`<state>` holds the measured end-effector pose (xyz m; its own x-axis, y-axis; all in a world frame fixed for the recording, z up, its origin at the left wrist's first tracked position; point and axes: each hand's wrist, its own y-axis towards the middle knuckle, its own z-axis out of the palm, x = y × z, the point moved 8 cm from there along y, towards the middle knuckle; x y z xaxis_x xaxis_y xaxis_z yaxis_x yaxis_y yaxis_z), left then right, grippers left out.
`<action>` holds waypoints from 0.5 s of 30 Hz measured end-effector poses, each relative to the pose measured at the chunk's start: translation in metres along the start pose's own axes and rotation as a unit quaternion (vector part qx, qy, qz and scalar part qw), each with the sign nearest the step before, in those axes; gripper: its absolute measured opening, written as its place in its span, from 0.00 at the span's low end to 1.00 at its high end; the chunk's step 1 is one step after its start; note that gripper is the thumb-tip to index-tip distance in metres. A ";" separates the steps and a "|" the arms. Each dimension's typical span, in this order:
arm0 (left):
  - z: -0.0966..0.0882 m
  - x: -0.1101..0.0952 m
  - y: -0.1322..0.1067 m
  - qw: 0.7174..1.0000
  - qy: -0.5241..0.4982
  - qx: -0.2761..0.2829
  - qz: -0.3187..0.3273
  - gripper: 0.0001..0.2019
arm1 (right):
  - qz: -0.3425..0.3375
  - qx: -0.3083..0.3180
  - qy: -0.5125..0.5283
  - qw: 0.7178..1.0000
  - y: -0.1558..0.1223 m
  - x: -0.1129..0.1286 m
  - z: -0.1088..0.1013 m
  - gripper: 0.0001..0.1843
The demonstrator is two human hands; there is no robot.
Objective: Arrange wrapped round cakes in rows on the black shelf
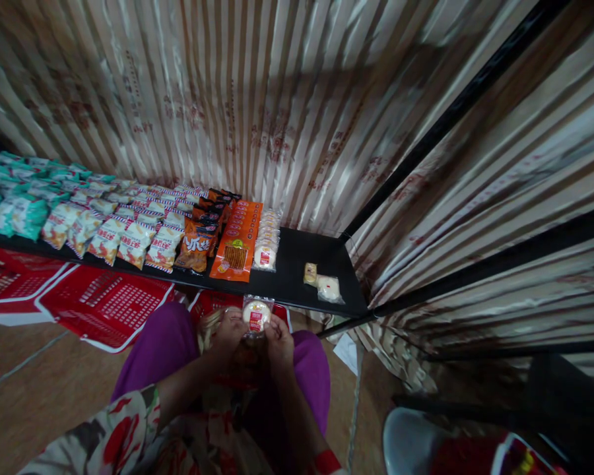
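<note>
Both my hands hold a small clear packet with a round pale pastry and a red label (pixel 257 315), just below the front edge of the black shelf (pixel 297 264). My left hand (pixel 229 332) grips its left side with fingers closed. My right hand (pixel 278 338) pinches its right side. Under my hands, on my lap in purple trousers, lie more pale packets (pixel 206 328), partly hidden. On the shelf, a row of the same pastry packets (pixel 266 245) runs back toward the striped curtain, next to orange snack packs (pixel 237 241).
Two loose small pastry packets (pixel 323 282) lie on the bare right part of the shelf. Rows of crisp bags (pixel 129 234) and teal bags (pixel 14 204) fill the left. Red baskets (pixel 103 307) sit on the floor below. A white stool (pixel 410 439) stands at lower right.
</note>
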<state>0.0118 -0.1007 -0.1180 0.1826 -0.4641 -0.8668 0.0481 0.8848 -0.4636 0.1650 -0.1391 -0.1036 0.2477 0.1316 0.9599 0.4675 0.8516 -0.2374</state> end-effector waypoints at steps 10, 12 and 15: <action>0.009 -0.030 0.021 0.987 0.145 0.000 0.071 0.06 | -0.014 0.005 -0.010 1.000 0.019 0.030 0.004 0.18; 0.013 -0.037 0.024 0.985 0.151 0.016 0.075 0.05 | -0.017 0.013 -0.017 1.000 0.025 0.035 0.006 0.18; 0.020 -0.046 0.028 0.983 0.164 0.032 0.076 0.06 | -0.018 0.022 -0.027 0.999 0.035 0.039 0.006 0.19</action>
<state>0.0242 -0.0538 -0.0873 -0.1341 -0.3055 -0.9427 0.1077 0.9411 -0.3204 0.1854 -0.1011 -0.0730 0.1856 0.1263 0.9745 0.4366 0.8779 -0.1969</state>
